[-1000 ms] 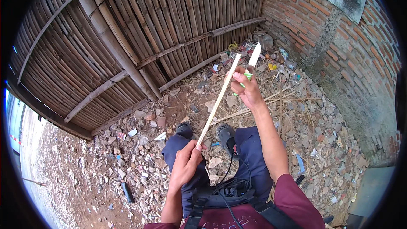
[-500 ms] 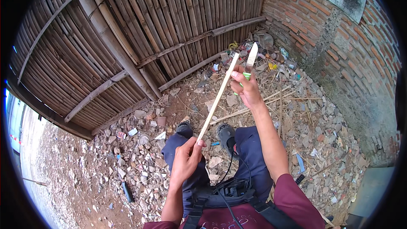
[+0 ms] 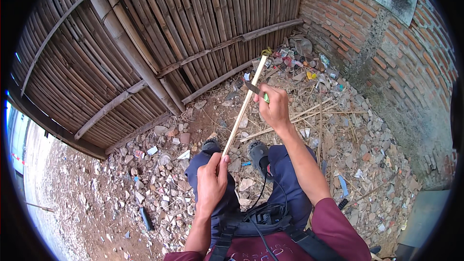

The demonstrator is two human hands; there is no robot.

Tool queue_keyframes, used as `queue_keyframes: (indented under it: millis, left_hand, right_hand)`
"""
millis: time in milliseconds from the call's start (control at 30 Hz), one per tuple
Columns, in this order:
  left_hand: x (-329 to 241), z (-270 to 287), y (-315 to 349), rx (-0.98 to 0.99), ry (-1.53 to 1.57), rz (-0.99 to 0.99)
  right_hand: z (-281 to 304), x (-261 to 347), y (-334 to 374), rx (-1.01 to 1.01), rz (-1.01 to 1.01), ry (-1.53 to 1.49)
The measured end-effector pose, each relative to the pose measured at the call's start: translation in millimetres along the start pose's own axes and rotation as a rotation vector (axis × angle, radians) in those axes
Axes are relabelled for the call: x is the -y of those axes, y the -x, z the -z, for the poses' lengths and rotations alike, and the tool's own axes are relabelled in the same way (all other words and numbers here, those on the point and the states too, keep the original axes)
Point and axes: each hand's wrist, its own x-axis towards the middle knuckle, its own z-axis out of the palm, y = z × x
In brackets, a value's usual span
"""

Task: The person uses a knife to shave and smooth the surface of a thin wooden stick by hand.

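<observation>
My left hand point(image 3: 212, 180) is closed round the near end of a long, pale bamboo strip point(image 3: 241, 111), which slants up and away from me. In my right hand point(image 3: 274, 107) is a knife with a green handle point(image 3: 266, 98); the fingers are wrapped round it. Its dark blade point(image 3: 253, 87) crosses the upper part of the strip and points to the left. Whether the edge presses on the strip or rests just over it, I cannot tell.
Rubble and litter cover the ground point(image 3: 159, 183). More bamboo strips point(image 3: 299, 118) lie beyond my right shoe point(image 3: 258, 157). A bamboo slat wall point(image 3: 203, 19) stands ahead and left, a brick wall point(image 3: 367, 24) on the right. Cables point(image 3: 261, 208) hang at my waist.
The knife has swung down from pointing away to lying across the strip. My right hand has turned and lowered, its fingers off the strip. The strip's far end has shifted slightly left.
</observation>
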Motion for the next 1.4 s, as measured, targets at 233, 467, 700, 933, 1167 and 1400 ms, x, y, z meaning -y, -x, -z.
queue_keyframes:
  millis: [233,467,700,933,1167,1400]
  left_hand:
    - [-11,-3,6,-0.053,-0.031,-0.071]
    - [-11,-6,11,-0.076,-0.057,-0.094]
    - [-14,-9,19,-0.077,-0.047,-0.086]
    - [-18,-9,23,-0.056,-0.035,-0.071]
    - [-21,-9,21,-0.048,-0.057,-0.073]
    - [-21,-8,25,-0.056,-0.060,-0.081]
  right_hand:
    - [-4,12,2,-0.046,0.124,0.210]
    - [-3,16,2,-0.068,0.130,0.221]
    - [-2,17,2,-0.079,0.115,0.224]
    - [-2,19,1,-0.118,0.100,0.232]
    - [-5,17,-2,-0.171,0.092,0.278]
    - [-9,11,-3,-0.178,0.096,0.289]
